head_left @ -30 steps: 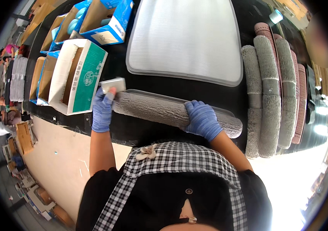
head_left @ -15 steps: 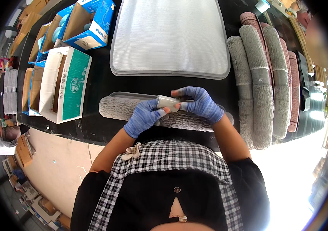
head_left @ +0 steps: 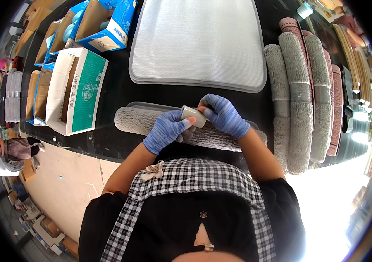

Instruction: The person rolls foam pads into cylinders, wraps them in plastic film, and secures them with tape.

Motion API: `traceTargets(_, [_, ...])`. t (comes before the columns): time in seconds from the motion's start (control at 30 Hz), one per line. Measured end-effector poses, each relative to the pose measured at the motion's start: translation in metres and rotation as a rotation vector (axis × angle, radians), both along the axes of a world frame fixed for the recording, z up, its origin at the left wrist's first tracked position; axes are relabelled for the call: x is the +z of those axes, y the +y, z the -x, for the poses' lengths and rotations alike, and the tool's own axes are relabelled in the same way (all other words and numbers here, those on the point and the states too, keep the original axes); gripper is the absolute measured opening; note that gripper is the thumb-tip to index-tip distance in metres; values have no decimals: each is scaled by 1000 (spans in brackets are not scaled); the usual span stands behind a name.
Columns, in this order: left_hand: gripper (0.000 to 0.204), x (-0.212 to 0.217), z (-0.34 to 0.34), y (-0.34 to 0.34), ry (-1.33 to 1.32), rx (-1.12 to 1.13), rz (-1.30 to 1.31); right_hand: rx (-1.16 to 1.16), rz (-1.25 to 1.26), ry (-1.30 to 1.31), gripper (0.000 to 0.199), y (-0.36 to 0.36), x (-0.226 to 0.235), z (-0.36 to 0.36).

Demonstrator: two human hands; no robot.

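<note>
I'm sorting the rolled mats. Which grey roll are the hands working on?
The grey roll lying crosswise at the table's near edge, under both hands, left and right. The other rolls lie stacked side by side at the right, untouched.

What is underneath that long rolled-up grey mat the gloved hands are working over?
The rolled grey mat lies on a flat grey sheet whose rim peeks out along its far edge, on the black table. Both hands and a small roll of tape cover its middle.
</note>
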State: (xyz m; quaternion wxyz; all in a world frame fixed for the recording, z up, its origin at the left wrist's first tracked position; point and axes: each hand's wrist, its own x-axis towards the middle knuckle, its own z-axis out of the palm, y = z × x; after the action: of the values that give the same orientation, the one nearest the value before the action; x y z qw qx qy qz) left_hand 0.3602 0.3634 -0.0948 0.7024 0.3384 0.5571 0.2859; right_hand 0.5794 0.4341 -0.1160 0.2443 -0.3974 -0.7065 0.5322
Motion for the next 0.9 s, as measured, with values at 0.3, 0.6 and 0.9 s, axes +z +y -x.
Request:
traceTargets(0.3, [53, -25, 41, -85, -100, -235, 225, 308, -151, -622, 18, 2, -26, 32])
traceTargets(0.6, [56, 23, 19, -37, 917, -530, -640, 417, -163, -745, 19, 17, -26, 38])
traceTargets(0.9, [93, 6, 1, 45, 1154, -1071, -650, 83, -250, -661, 48, -14, 12, -1])
